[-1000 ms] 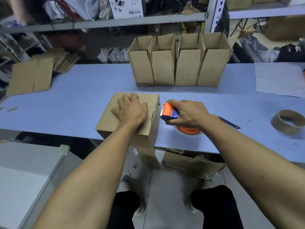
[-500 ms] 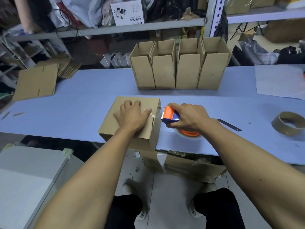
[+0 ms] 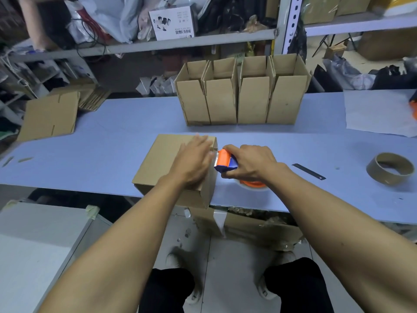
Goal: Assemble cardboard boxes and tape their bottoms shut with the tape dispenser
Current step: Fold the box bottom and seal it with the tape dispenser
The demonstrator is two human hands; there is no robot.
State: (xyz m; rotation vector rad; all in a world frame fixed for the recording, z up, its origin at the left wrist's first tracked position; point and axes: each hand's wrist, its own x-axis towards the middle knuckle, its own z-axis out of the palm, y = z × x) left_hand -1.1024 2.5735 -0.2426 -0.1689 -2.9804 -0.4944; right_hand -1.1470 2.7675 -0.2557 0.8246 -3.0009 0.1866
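A brown cardboard box (image 3: 164,159) lies bottom-up at the near edge of the blue table (image 3: 112,136). My left hand (image 3: 194,163) presses flat on the box's right side, fingers straight and blurred. My right hand (image 3: 250,163) grips the orange and blue tape dispenser (image 3: 224,162) just to the right of the box, its toothed end at the box's right edge. The tape roll (image 3: 253,184) shows beneath my right wrist.
Several assembled boxes (image 3: 241,98) stand open in a row at the back. Flat box blanks (image 3: 49,115) lie at the far left. An empty tape core (image 3: 390,168) and a dark blade (image 3: 308,171) lie to the right. White paper (image 3: 379,114) covers the far right.
My left hand has slid to the right across the box top toward its right edge. The dispenser has stayed at the box's right side.
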